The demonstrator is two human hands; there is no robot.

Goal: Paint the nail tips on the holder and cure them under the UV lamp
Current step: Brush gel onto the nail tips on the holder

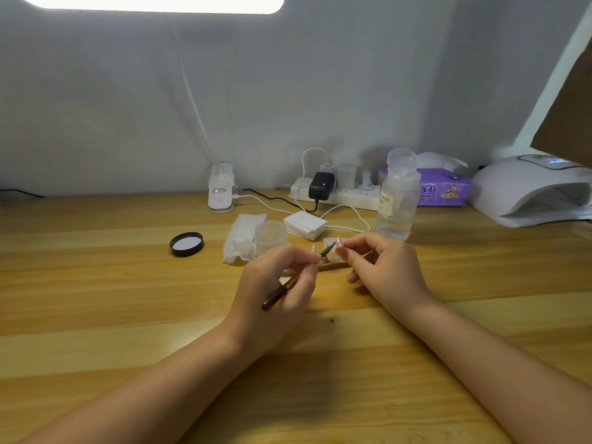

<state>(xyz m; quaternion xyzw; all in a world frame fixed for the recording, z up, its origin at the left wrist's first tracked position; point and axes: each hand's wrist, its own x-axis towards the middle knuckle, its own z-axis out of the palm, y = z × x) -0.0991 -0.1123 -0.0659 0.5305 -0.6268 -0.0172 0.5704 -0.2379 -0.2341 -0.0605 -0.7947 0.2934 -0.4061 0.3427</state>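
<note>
My left hand (282,280) grips a brown-handled nail brush (282,291), its dark tip pointing up and right toward my right hand. My right hand (381,267) pinches a small pink nail tip (339,242) between thumb and fingers, just above the table. The brush tip sits close to that nail tip. Below them a long golden holder stick (333,266) with small round mounts lies on the wooden table (128,299). The white UV lamp (531,190) stands at the far right, its opening facing me.
A clear jar (270,237) and crumpled wipe (240,238) sit behind my left hand, with a black lid (186,244) to the left. A clear pump bottle (397,197), cotton pads (306,224), power strip (336,190), purple tissue pack (445,189) and lamp base (221,193) line the back.
</note>
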